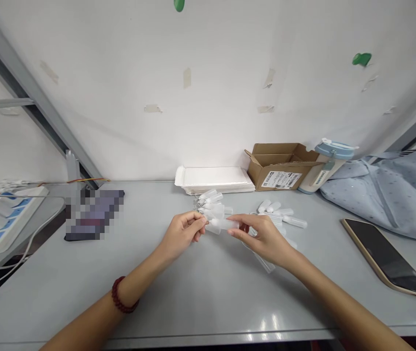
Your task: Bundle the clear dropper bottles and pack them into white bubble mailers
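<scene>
Between my two hands lies a small translucent plastic bottle point(225, 224), held almost level above the table. My right hand point(262, 239) grips its wide end between thumb and fingers. At the narrow tip, my left hand point(186, 231) is closed in a pinch; the exact detail under those fingertips is too small to make out. Just behind the hands is a pile of similar bottles point(211, 196), with thin chain or wire loops at its left side. More bottles point(275, 208) lie loosely beyond and under my right hand, partly hidden by it.
Against the wall are a stack of flat white boxes point(215, 179), an open cardboard box point(281, 168), a tumbler with a blue lid point(326, 165) and a pale blue cloth bag point(379, 195). A phone point(390, 258) lies right. Power strips point(6, 219) and cables are left, near a dark blurred-out object point(96, 214).
</scene>
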`<state>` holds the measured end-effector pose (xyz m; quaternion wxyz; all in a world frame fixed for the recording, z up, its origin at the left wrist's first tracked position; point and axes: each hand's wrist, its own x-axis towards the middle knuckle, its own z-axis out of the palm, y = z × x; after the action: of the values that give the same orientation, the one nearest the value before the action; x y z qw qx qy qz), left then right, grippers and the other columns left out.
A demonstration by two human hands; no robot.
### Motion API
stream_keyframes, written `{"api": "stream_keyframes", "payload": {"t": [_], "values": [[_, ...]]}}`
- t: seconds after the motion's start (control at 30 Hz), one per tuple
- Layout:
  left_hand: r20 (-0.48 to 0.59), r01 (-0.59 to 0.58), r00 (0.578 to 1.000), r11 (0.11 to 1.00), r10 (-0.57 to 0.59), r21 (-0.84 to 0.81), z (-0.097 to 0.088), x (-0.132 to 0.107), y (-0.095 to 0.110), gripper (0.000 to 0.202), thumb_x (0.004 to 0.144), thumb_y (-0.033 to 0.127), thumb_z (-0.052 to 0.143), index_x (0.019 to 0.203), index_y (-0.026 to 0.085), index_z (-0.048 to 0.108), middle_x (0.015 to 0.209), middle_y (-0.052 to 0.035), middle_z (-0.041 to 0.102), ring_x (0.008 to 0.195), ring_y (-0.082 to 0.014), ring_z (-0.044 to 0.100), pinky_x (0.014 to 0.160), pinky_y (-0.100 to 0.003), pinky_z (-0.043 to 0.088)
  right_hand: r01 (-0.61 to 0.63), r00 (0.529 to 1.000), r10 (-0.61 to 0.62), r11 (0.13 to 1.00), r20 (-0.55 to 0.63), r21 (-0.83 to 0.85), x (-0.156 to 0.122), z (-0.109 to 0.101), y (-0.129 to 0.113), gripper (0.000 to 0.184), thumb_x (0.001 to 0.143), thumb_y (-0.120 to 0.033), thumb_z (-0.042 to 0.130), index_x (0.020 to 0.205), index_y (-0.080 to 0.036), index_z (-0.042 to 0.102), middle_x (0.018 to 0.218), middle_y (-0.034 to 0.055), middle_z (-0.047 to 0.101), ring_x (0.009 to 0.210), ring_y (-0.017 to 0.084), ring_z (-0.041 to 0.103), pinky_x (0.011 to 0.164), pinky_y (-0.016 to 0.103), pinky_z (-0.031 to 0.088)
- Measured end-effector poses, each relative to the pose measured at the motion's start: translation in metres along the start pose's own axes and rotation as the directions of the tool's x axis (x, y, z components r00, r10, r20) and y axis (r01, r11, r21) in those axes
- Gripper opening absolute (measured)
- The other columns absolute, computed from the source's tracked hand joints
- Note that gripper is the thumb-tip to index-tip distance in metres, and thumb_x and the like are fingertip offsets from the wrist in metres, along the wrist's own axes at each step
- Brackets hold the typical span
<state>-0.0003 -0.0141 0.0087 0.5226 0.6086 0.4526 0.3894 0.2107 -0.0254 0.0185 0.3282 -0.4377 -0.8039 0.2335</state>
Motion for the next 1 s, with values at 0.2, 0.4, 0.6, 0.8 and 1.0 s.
{"api": "stream_keyframes", "payload": {"t": [0.2,0.4,0.6,0.8,1.0], "values": [[-0.063,0.034,0.997,0.999,-0.036,-0.032,-0.006,0.007,-0.005,0.026,0.079,0.032,0.053,0.060,0.014,0.054,0.056,0.0029,0.050,0.048,-0.0070,0.042,0.049,-0.021,0.034,-0.076,0.996,0.075,0.997,-0.053,-0.018,-0.001,-0.021,-0.004,0.027,0.086,-0.038,0.049,0.070,-0.018,0.056,0.051,-0.0027,0.053,0.048,0.009,0.047,0.044,0.021,0.033],[-0.133,0.162,0.977,0.986,-0.164,-0.021,-0.009,0.017,-0.015,0.023,0.076,0.034,0.053,0.066,0.014,0.058,0.057,0.0027,0.050,0.046,-0.0069,0.041,0.044,-0.020,0.032,-0.083,0.922,0.181,0.955,0.342,-0.284,-0.003,-0.028,0.004,0.049,0.085,-0.035,0.045,0.044,-0.018,0.025,0.043,-0.0069,0.019,0.043,0.006,0.016,0.043,0.024,0.016],[-0.136,0.192,0.974,0.979,-0.181,0.069,-0.010,0.018,-0.017,0.026,0.076,0.036,0.052,0.062,0.015,0.054,0.057,0.0030,0.050,0.046,-0.0066,0.041,0.044,-0.020,0.031,-0.103,0.813,0.296,0.921,0.501,-0.377,-0.007,-0.030,0.005,0.046,0.078,-0.033,0.050,0.042,-0.018,0.027,0.036,-0.0060,0.029,0.039,0.006,0.022,0.041,0.024,0.018],[-0.108,0.221,0.971,0.973,-0.213,0.069,-0.012,0.018,-0.019,0.022,0.077,0.035,0.052,0.079,0.015,0.059,0.063,0.0021,0.054,0.048,-0.0071,0.043,0.044,-0.020,0.032,-0.243,0.733,0.427,0.891,0.529,-0.383,-0.007,-0.036,0.005,0.039,0.076,-0.034,0.048,0.042,-0.018,0.036,0.035,-0.0013,0.048,0.035,0.008,0.039,0.040,0.020,0.031],[-0.143,0.257,0.956,0.966,-0.258,-0.020,-0.013,0.020,-0.019,0.025,0.074,0.027,0.051,0.095,0.014,0.056,0.065,0.0017,0.055,0.048,-0.0075,0.044,0.043,-0.020,0.033,-0.298,0.706,0.470,0.876,0.530,-0.380,-0.007,-0.036,0.005,0.036,0.073,-0.034,0.048,0.044,-0.018,0.035,0.035,-0.0022,0.046,0.032,0.008,0.043,0.040,0.020,0.035]]}}
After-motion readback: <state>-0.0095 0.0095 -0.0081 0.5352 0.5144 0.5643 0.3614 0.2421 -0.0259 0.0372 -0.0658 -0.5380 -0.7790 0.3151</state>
